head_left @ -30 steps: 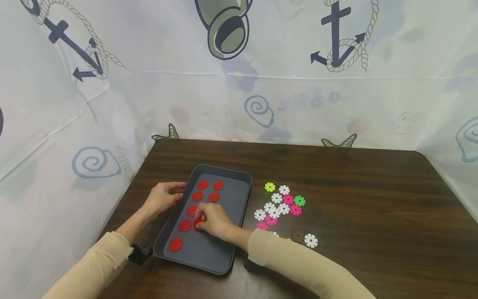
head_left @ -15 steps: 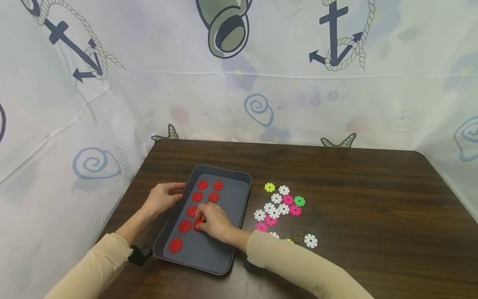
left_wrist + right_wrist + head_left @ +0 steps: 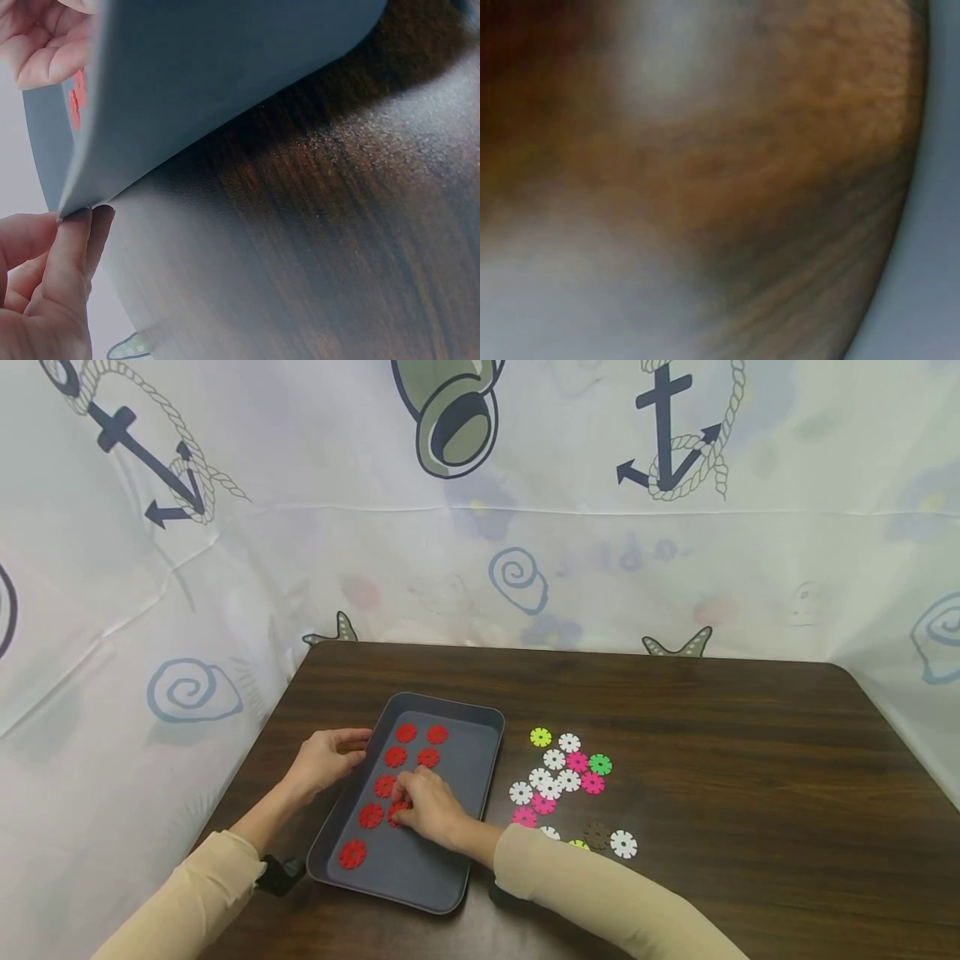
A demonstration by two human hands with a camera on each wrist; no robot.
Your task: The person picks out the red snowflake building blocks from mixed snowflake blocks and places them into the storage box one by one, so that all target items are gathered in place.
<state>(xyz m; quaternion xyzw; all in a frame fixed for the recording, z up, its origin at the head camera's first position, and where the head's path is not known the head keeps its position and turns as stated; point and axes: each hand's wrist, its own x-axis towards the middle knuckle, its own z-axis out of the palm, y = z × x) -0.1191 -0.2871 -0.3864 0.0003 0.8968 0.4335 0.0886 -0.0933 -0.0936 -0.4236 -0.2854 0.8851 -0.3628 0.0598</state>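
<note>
The left hand (image 3: 327, 759) holds the left rim of the smooth dark grey tray (image 3: 465, 752), its fingers curled onto the edge; the left wrist view shows fingertips (image 3: 71, 240) pinching that thin rim. The tray is a rounded rectangle lying on the table's left half. In it lie flat red discs with notched, gear-like edges, set in two rows; one red disc (image 3: 352, 853) lies alone nearest the tray's front edge. The right hand (image 3: 424, 803) is inside the tray, fingers bent down and pinching a red disc (image 3: 396, 814) beside its neighbours. Right of the tray is a loose scatter of discs (image 3: 567, 781) of the same shape in white, pink, green and yellow.

Since a second ago, both hands have stayed put; only the view has shifted slightly.

The table (image 3: 735, 760) is dark wood-grain with a rounded corner. Behind it hangs a pale plastic curtain (image 3: 300, 527) printed with anchors, shells and starfish. The right wrist view is only blurred wood.
</note>
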